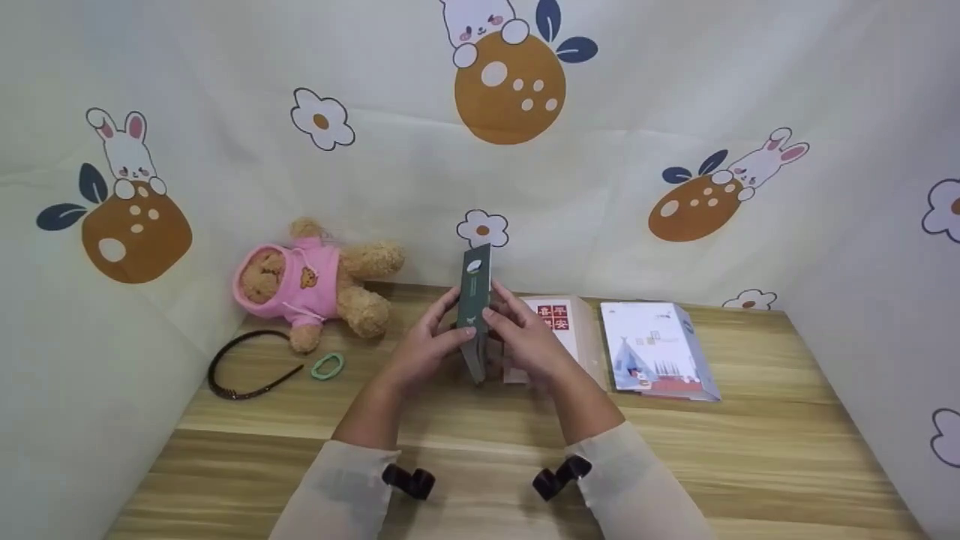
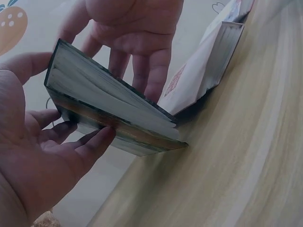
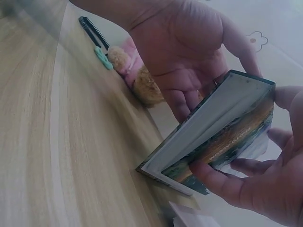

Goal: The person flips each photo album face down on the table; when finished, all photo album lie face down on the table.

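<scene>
A dark green photo album (image 1: 474, 289) stands upright between both hands in the head view, its spine side turned toward me. My left hand (image 1: 421, 346) grips its left side, with the thumb on the near edge. From the right, my right hand (image 1: 534, 343) grips the other cover, thumb also on the near edge. In the left wrist view the album (image 2: 104, 92) is tilted, its pale page edges showing and its covers slightly apart. Lettering like "photo album" shows on the cover in the right wrist view, where the right fingers (image 3: 222, 182) press it.
Behind the right hand lies a white album with red characters (image 1: 559, 311); right of it is another with a tent picture (image 1: 652, 352). At left are a teddy bear in a pink hoodie (image 1: 322, 281), a dark headband (image 1: 217, 367) and a green hair tie (image 1: 315, 369).
</scene>
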Demonstrator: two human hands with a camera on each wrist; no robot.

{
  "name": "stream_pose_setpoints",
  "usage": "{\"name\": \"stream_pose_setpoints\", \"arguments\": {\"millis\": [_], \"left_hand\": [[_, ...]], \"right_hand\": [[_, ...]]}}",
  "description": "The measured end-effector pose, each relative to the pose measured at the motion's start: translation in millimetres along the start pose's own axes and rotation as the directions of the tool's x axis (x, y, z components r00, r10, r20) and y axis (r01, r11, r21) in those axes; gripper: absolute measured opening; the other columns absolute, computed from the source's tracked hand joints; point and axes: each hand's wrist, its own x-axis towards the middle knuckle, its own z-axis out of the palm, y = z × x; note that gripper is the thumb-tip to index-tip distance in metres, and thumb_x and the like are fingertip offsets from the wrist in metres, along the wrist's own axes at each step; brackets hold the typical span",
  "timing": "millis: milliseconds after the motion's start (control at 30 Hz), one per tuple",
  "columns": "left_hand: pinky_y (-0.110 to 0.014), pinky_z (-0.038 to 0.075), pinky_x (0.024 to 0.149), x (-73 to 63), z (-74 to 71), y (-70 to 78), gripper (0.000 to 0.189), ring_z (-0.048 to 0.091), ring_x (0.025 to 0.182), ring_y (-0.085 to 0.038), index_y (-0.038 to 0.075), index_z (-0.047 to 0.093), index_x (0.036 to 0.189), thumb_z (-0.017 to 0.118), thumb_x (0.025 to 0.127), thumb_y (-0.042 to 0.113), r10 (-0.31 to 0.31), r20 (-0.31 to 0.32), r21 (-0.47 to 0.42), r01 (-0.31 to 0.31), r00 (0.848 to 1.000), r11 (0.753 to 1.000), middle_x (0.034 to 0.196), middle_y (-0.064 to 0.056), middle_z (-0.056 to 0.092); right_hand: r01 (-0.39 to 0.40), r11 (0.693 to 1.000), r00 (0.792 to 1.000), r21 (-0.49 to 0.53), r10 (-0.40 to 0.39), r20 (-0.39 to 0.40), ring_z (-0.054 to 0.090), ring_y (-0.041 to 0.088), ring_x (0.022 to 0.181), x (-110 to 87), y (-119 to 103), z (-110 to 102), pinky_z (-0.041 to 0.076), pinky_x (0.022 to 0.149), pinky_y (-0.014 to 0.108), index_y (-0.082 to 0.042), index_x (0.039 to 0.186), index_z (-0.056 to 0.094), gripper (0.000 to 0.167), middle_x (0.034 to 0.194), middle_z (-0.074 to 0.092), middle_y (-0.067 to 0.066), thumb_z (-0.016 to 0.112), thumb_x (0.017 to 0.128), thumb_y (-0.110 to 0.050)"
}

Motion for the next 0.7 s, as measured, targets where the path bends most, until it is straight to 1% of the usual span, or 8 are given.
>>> {"name": "stream_pose_setpoints", "arguments": {"millis": [67,167,233,367,467,567,633,700], "left_hand": [[-0.051,0.045,0.125,-0.8,-1.9,-0.3,0.084,0.047,0.154,-0.035,0.027,0.029,0.17,0.073,0.099,0.025,-0.002,0.007,-0.001,0.002,1.0,1.0,0.179,-0.004,0.02],[-0.052,0.043,0.126,-2.1,-4.8,0.6,0.085,0.043,0.157,-0.036,0.03,0.032,0.169,0.077,0.097,0.029,-0.021,-0.012,0.023,0.021,1.0,1.0,0.18,-0.002,0.021],[-0.054,0.042,0.127,-2.4,-6.6,1.1,0.086,0.042,0.158,-0.036,0.031,0.033,0.168,0.079,0.096,0.029,-0.031,-0.022,0.023,0.031,0.999,0.999,0.18,-0.001,0.021],[-0.056,0.043,0.126,-2.7,-8.7,2.9,0.086,0.047,0.155,-0.035,0.033,0.035,0.167,0.08,0.094,0.026,-0.04,-0.047,0.037,0.042,0.998,0.998,0.179,0.0,0.023],[-0.056,0.044,0.125,-2.6,-9.2,4.0,0.086,0.051,0.151,-0.034,0.034,0.037,0.166,0.081,0.093,0.025,-0.042,-0.068,0.056,0.046,0.997,0.997,0.178,-0.001,0.025],[-0.056,0.045,0.124,-2.6,-9.2,4.2,0.088,0.052,0.15,-0.035,0.033,0.036,0.167,0.081,0.092,0.026,-0.042,-0.08,0.087,0.049,0.996,0.995,0.179,-0.003,0.025],[-0.057,0.044,0.125,-2.5,-9.4,2.6,0.088,0.05,0.152,-0.036,0.033,0.035,0.167,0.082,0.092,0.028,-0.043,-0.079,0.1,0.051,0.996,0.994,0.179,-0.003,0.026],[-0.058,0.042,0.126,-2.6,-9.4,0.8,0.088,0.044,0.156,-0.038,0.033,0.036,0.167,0.083,0.092,0.031,-0.041,-0.069,0.106,0.048,0.997,0.993,0.179,-0.003,0.025]], "right_hand": [[-0.009,1.0,1.0,0.003,0.009,0.001,0.048,0.042,0.154,0.2,0.6,0.8,0.042,0.117,0.074,-0.05,0.165,0.033,0.064,0.167,0.047,0.007,0.06,0.107,-0.051],[-0.021,0.999,1.0,0.039,0.02,0.022,0.044,0.042,0.157,1.1,3.6,3.1,0.044,0.114,0.076,-0.052,0.164,0.032,0.062,0.17,0.044,0.005,0.059,0.108,-0.048],[-0.026,0.997,0.999,0.074,0.023,0.041,0.041,0.043,0.158,1.3,5.3,5.7,0.046,0.11,0.077,-0.053,0.164,0.031,0.062,0.172,0.041,0.004,0.058,0.109,-0.045],[-0.026,0.995,0.997,0.096,0.019,0.072,0.039,0.045,0.159,1.2,9.5,10.8,0.049,0.108,0.075,-0.053,0.165,0.026,0.063,0.174,0.036,0.005,0.055,0.111,-0.043],[-0.033,0.995,0.997,0.089,0.026,0.079,0.04,0.045,0.158,1.1,11.6,12.0,0.051,0.108,0.073,-0.056,0.165,0.026,0.062,0.173,0.037,0.006,0.055,0.111,-0.045],[-0.03,0.995,0.996,0.094,0.022,0.086,0.042,0.044,0.157,2.2,12.4,9.8,0.05,0.11,0.072,-0.054,0.165,0.026,0.063,0.172,0.038,0.008,0.056,0.111,-0.045],[-0.014,0.997,0.998,0.076,0.009,0.058,0.046,0.041,0.155,2.7,11.3,7.3,0.05,0.114,0.067,-0.048,0.166,0.03,0.063,0.169,0.041,0.008,0.058,0.11,-0.043],[0.019,1.0,1.0,0.021,-0.019,-0.008,0.051,0.035,0.152,2.4,7.9,4.9,0.05,0.119,0.06,-0.042,0.165,0.038,0.063,0.166,0.046,0.005,0.064,0.107,-0.039]]}}
